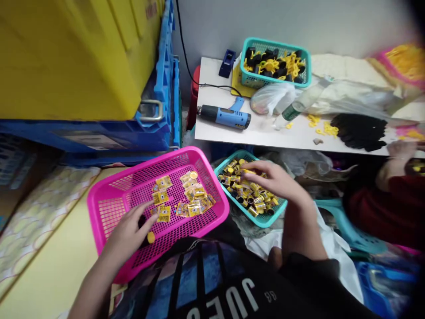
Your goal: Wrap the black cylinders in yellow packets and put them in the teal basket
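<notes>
A pink mesh basket (212, 181) holds flat yellow printed wrappers (197, 206) in loose groups, with a round yellow piece among them. Over its near left part is my left hand (129, 230), curled around a small dark piece with a round yellow end (151, 237); the palm hides most of it. To the right, a teal basket (270, 220) is full of small black cylinders in yellow printed wraps (250, 192), some with yellow caps. My right hand (274, 177) hovers above this pile, a small yellow piece between its fingertips.
Behind, a white table (212, 133) bears a blue heat gun (229, 117), a tape dispenser (227, 63), a basket of black and yellow parts (275, 66) and a bottle (294, 110). Stacked crates (156, 133) stand left. Another person's hand (400, 153) is at right.
</notes>
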Available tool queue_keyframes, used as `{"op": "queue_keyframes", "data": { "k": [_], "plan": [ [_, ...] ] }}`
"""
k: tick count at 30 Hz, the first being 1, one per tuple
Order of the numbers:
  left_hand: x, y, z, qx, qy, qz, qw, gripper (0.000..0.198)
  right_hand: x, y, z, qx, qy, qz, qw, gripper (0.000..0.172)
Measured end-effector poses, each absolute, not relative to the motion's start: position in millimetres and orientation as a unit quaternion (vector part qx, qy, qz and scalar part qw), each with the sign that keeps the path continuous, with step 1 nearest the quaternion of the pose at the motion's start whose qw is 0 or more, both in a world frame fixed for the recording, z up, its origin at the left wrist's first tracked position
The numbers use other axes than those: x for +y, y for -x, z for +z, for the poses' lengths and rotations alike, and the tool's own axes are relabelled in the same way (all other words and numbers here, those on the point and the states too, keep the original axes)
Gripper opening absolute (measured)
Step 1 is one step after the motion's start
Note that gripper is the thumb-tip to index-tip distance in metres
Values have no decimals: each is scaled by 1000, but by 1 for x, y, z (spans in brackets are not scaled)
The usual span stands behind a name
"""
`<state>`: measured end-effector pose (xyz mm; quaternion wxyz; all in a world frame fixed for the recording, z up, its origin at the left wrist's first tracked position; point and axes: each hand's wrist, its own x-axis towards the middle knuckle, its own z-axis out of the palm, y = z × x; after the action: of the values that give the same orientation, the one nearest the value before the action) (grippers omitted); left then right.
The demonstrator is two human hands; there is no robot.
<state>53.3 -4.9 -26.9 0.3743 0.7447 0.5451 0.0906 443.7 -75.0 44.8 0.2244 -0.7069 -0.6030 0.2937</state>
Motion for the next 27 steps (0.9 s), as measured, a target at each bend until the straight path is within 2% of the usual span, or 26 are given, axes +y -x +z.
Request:
{"op": "queue_keyframes", "data": {
  "k": [3,5,6,9,11,12,14,16,19,20,23,27],
  "plan": [
    [-17,-25,-59,562,-788,-73,243,48,-96,-498,38,-492,819,293,-36,41],
    [-27,-20,-72,551,-805,-86,202,46,-93,-504,32,-474,837,259,-87,43],
    [-31,-22,-75,546,-810,-82,199,46,-86,-497,29,-494,832,243,-60,43],
    [-34,-37,-77,546,-811,-59,203,48,-49,-440,24,-606,755,224,117,37],
    [-30,-45,-75,559,-806,-29,191,50,-22,-381,16,-689,664,237,170,27],
    [-27,-47,-75,562,-804,-19,193,50,-10,-349,8,-740,608,247,149,21],
    [-22,-47,-73,567,-797,-6,207,52,6,-291,-13,-819,509,259,45,13],
    [-19,-43,-73,576,-786,2,223,55,13,-247,-39,-844,475,250,-6,16],
    [-15,-35,-74,584,-772,20,250,60,16,-217,-71,-860,448,244,3,34],
    [-14,-33,-74,584,-768,27,262,61,17,-215,-78,-864,440,245,9,33],
    [-12,-29,-71,587,-754,65,287,60,24,-221,-88,-867,428,254,24,13],
    [-8,-31,-54,638,-681,200,300,29,27,-231,-75,-864,427,257,66,12]
  ]
}}
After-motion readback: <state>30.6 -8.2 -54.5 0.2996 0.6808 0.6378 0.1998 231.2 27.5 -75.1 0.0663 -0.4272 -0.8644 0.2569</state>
